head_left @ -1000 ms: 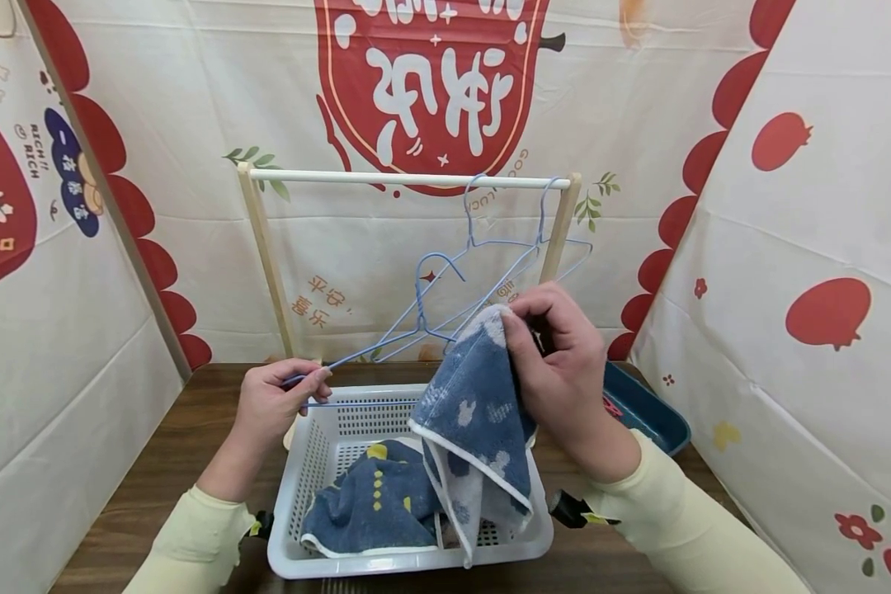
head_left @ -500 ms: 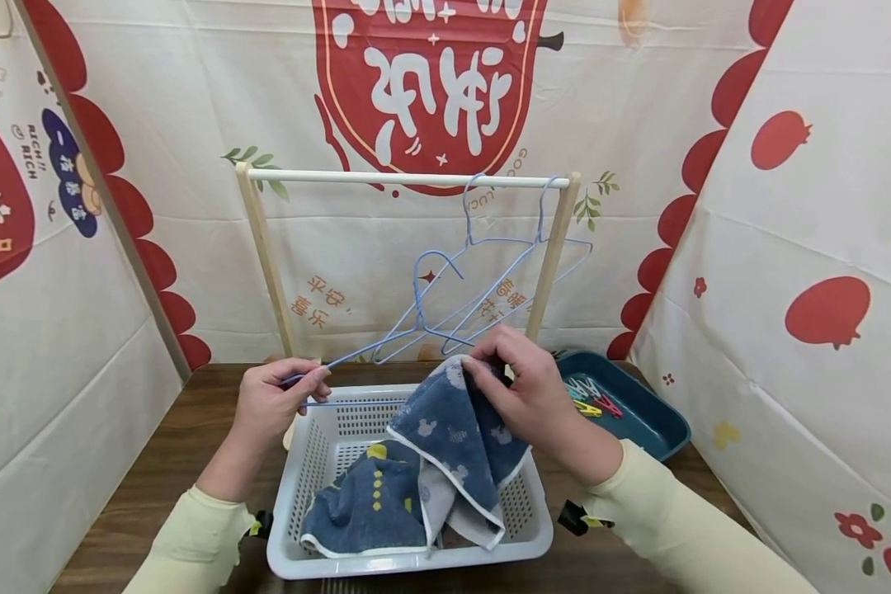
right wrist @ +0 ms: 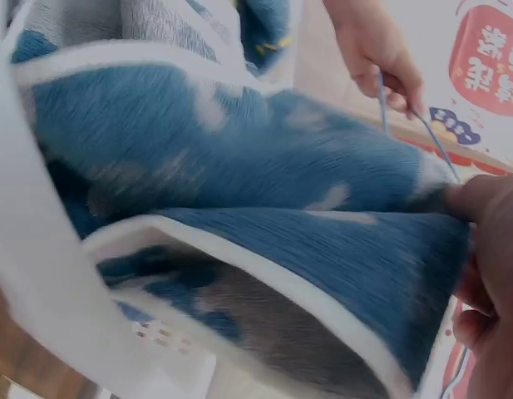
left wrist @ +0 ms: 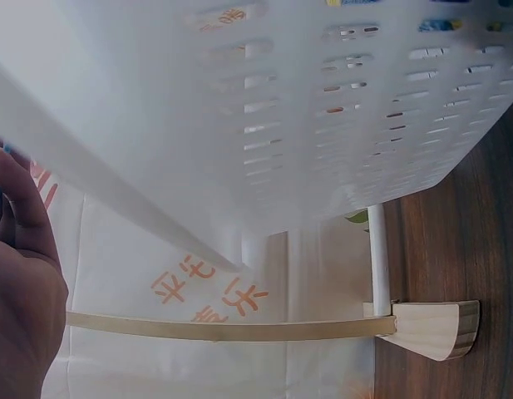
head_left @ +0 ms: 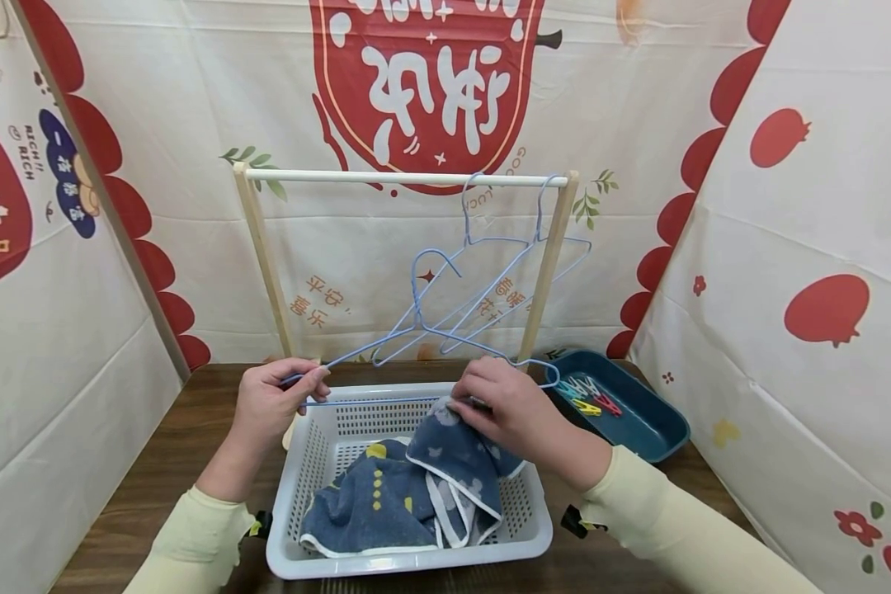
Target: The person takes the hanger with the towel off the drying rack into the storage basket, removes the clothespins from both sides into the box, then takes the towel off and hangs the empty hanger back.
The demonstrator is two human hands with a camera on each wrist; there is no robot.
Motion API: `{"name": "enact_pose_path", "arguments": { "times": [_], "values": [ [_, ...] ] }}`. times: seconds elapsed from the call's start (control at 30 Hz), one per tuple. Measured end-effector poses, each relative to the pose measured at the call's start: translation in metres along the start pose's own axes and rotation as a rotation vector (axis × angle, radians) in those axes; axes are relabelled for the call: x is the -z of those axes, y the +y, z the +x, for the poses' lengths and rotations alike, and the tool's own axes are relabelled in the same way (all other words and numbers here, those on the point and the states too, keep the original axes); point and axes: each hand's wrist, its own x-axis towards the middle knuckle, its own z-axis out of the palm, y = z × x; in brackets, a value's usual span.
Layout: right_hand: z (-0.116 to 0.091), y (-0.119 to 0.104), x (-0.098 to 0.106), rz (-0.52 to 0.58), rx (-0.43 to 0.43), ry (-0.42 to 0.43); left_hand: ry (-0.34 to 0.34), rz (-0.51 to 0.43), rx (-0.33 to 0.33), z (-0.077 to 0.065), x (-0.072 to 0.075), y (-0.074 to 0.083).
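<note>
In the head view my left hand pinches the left end of a blue wire hanger, which stands hook up over the basket. My right hand pinches the gathered top of a blue towel with pale animal shapes and white edging. That grip lies right at the hanger's bottom wire, and the towel's lower part hangs into the white basket. A second blue towel with yellow spots lies in the basket. The right wrist view shows the held towel close up, its folds drooping from the fingers.
Behind the basket stands a rack with a white rail and wooden posts; two blue hangers hang at its right end. A teal tray with several colored clothespins sits at right on the wooden table.
My right hand has lowered the patterned towel leftward to the hanger's bottom wire. The hanger's right end and the clothespins have come into view. My left hand stays in place.
</note>
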Motion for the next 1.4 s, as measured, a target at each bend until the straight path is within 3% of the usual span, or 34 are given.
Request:
{"name": "enact_pose_path", "arguments": {
  "times": [0.33, 0.47, 0.9, 1.2, 1.4],
  "values": [
    [-0.007, -0.007, -0.014, -0.098, 0.017, -0.298, -0.004, -0.002, 0.0, 0.0, -0.001, 0.0],
    [-0.009, -0.003, -0.023, -0.084, -0.006, -0.422, -0.006, 0.003, 0.0, 0.0, -0.001, 0.0],
    [0.007, 0.004, -0.042, -0.008, -0.182, -0.644, -0.009, 0.002, -0.007, 0.001, 0.0, 0.001],
    [0.006, 0.003, -0.055, -0.025, -0.209, -0.835, -0.001, 0.006, -0.009, 0.001, 0.0, 0.002],
    [0.008, 0.0, -0.057, -0.047, -0.216, -0.882, 0.002, 0.006, -0.012, 0.0, 0.002, 0.002]
  ]
}}
